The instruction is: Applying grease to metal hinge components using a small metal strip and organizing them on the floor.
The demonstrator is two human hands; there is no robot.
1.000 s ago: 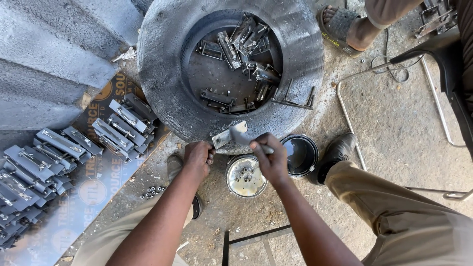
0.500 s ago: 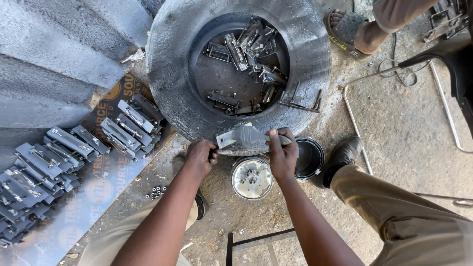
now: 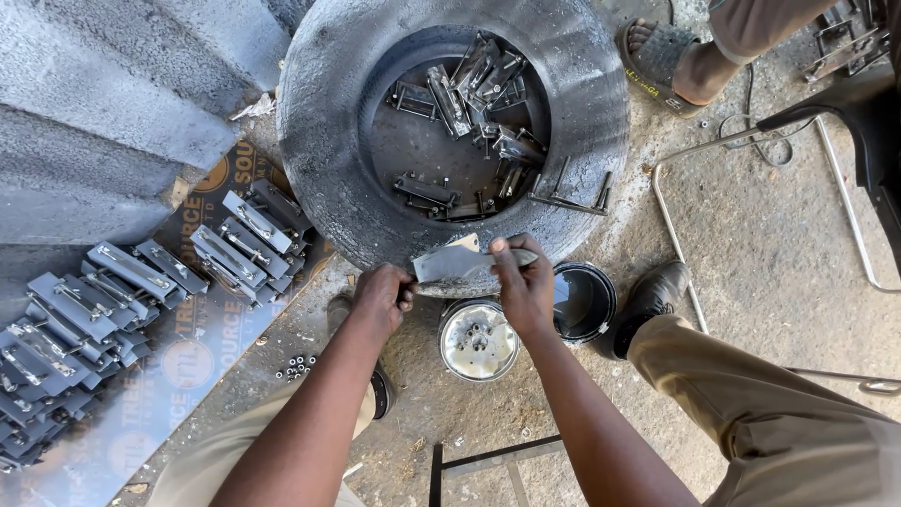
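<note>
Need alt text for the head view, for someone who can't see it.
Both hands, left hand and right hand, hold a grey metal bracket over a tyre filled with similar parts; two open tins sit below.

- Left hand (image 3: 380, 299): fingers curled into a loose fist, knuckles up, thumb side facing the right hand.
- Right hand (image 3: 524, 282): fingers bent and pinched shut, back of hand toward the camera.
- Both forearms bare, rising from the bottom edge and converging; hands near each other, not touching.
- Both knees bent and spread wide.
</note>
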